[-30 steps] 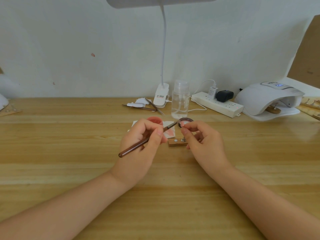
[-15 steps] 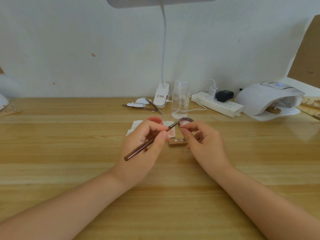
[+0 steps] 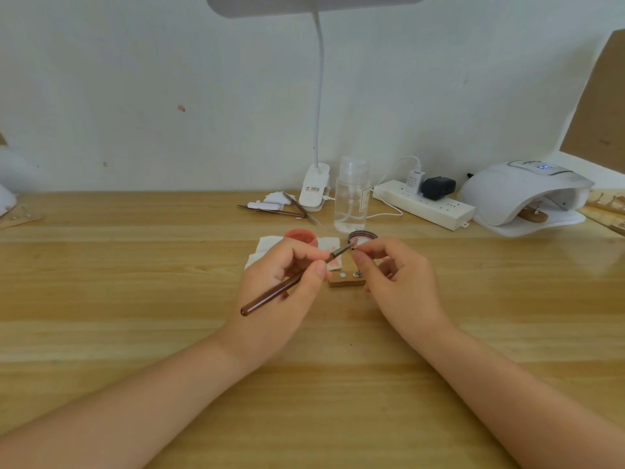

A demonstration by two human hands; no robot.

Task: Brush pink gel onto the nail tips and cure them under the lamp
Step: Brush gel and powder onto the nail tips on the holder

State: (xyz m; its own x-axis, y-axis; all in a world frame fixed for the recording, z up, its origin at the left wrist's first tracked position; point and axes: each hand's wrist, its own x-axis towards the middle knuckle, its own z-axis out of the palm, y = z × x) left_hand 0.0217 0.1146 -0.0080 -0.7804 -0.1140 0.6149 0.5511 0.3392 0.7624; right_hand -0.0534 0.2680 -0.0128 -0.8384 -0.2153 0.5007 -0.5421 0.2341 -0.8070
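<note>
My left hand (image 3: 280, 292) grips a brown-handled brush (image 3: 270, 294) at mid table, bristles pointing up and right. The bristle end touches a small nail tip (image 3: 359, 244) pinched between thumb and forefinger of my right hand (image 3: 399, 286). Between my hands lies a small wooden holder block (image 3: 346, 280) with two round metal studs. A pink gel pot (image 3: 301, 236) stands on a white wipe (image 3: 262, 248) behind my left hand, and its open lid (image 3: 362, 235) lies behind my right fingers. The white curing lamp (image 3: 521, 194) sits at the far right with a wooden holder inside.
A clear liquid bottle (image 3: 350, 196) stands behind the pot. A clip-on desk lamp (image 3: 314, 186) rises at the back, with tweezers and tools (image 3: 277, 209) beside it. A white power strip (image 3: 426, 204) with plugs lies right of the bottle. More nail-tip strips (image 3: 605, 204) lie at the far right edge.
The brush in my left hand has shifted slightly, its tip stroking along the nail tip held by my right hand. Both hands stay in the same spot.
</note>
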